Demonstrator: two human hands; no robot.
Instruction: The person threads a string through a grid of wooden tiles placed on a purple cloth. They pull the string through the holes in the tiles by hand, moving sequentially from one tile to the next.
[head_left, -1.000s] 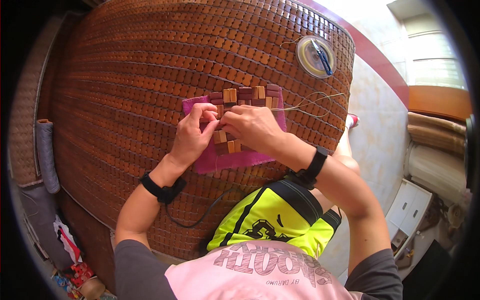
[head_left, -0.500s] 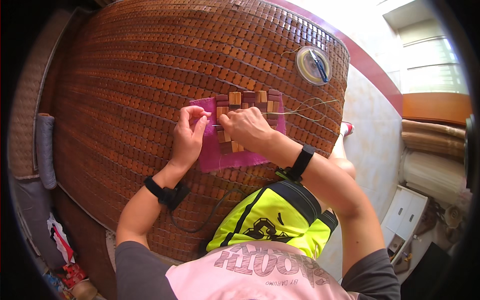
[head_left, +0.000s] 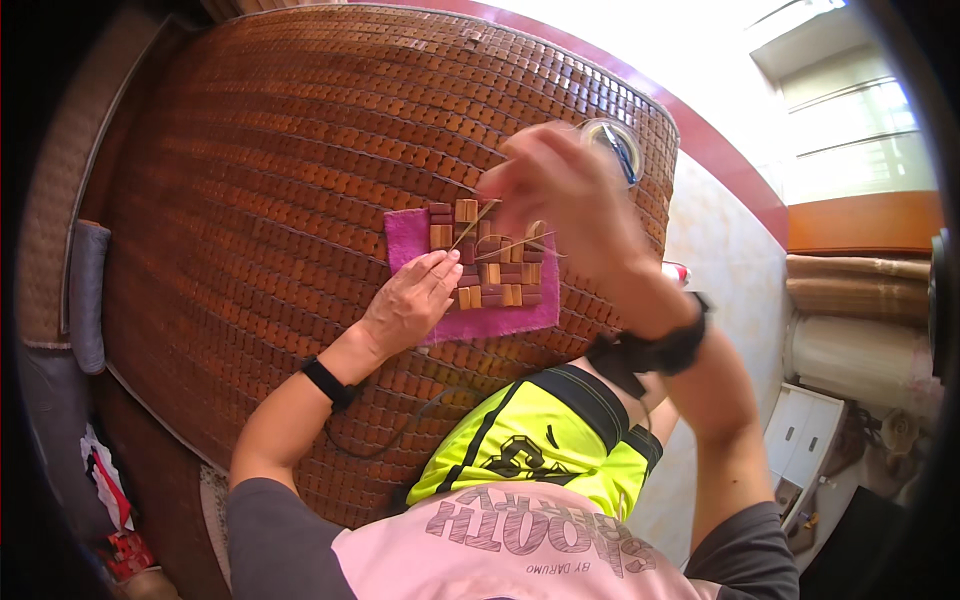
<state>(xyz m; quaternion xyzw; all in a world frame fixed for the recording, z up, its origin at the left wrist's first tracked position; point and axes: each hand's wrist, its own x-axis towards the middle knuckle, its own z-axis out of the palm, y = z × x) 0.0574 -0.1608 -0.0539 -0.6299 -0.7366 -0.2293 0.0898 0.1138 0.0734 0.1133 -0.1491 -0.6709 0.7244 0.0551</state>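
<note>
A small panel of light and dark wooden blocks (head_left: pixel 490 273) lies on a pink-purple cloth (head_left: pixel 500 322) in front of me. My left hand (head_left: pixel 412 298) rests palm down over the panel's left side, its fingers stretched out and lying on the blocks. A yellowish-green thread (head_left: pixel 472 226) rises from beside its fingertips, and loops of it lie across the panel. Above the panel's upper right is my raised right hand (head_left: pixel 560 190), smeared by motion. Its fingers are too blurred to show whether they hold the thread.
The brown tile mat (head_left: pixel 260 190) spreads under the cloth. Beyond my right hand, a round clear container (head_left: pixel 612 140) with a dark blue tool on it is partly covered. A black cable (head_left: pixel 400 435) curves near my left wrist. A white cabinet (head_left: pixel 803 435) stands at the right.
My right hand has lifted off the blocks, up and to the right. My left hand has come from a raised pinch down onto the panel's left side. Thread now loops over the blocks.
</note>
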